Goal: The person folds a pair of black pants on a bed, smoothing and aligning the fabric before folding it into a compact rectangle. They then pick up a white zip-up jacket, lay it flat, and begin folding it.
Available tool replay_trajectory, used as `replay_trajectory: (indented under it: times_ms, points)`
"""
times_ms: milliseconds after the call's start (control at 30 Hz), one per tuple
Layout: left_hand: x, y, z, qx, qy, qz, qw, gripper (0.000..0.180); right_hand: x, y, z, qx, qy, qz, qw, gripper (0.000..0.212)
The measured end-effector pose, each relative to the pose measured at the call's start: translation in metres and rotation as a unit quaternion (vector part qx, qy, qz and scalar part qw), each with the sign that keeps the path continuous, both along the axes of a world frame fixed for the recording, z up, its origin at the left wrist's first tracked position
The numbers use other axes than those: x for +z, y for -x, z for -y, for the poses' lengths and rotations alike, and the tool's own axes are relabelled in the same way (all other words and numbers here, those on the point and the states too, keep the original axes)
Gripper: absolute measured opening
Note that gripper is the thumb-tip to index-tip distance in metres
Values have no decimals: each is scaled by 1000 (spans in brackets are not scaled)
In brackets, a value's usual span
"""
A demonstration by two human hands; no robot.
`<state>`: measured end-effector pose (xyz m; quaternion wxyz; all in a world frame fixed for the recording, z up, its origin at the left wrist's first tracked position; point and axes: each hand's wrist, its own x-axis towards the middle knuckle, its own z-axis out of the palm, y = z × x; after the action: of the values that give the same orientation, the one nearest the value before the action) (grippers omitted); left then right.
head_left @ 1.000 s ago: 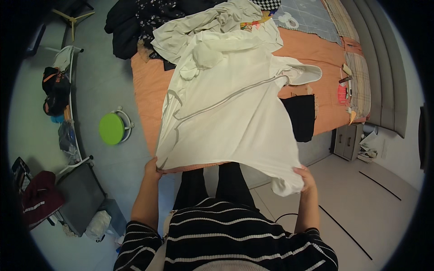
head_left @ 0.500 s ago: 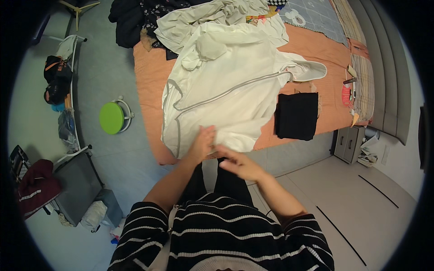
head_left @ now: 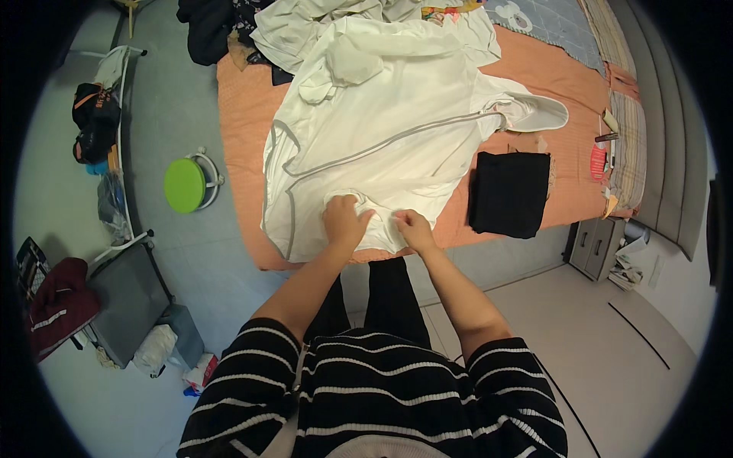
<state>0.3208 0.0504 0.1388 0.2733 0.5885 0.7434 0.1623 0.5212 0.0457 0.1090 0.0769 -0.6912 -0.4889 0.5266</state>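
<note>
A white hooded zip jacket with grey trim lies spread on the orange bed sheet, its hood toward the right. My left hand presses on the near sleeve, fingers curled into the white cloth. Close beside it, my right hand pinches the sleeve near the bed's front edge. Cloth between the two hands is bunched. To the right of the jacket rests a folded black garment.
More clothes are heaped at the far side of the bed. A green round stool stands on the floor at the left, near a rack with bags. A grey bedside cabinet is at the right.
Both hands were loose above the jacket's near edge. They have come down onto the sleeve and taken hold of its cloth, the right hand closing into a pinch.
</note>
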Motion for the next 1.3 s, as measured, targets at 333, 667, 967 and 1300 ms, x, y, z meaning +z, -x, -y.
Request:
replay_trajectory:
  times_ms: [333, 667, 967, 1300]
  points:
    - [-29, 84, 57, 79, 93, 288, 950, 18, -34, -7, 29, 57, 67, -51, 995, 57]
    - [37, 47, 68, -107, -75, 230, 964, 24, 79, 71, -8, -76, 246, -202, 945, 28]
    - [76, 30, 36, 212, 250, 554, 766, 36, 129, 74, 10, -281, 218, -423, 833, 14]
    - [147, 8, -17, 16, 361, 526, 770, 26, 222, 33, -3, -358, 64, -503, 784, 19]
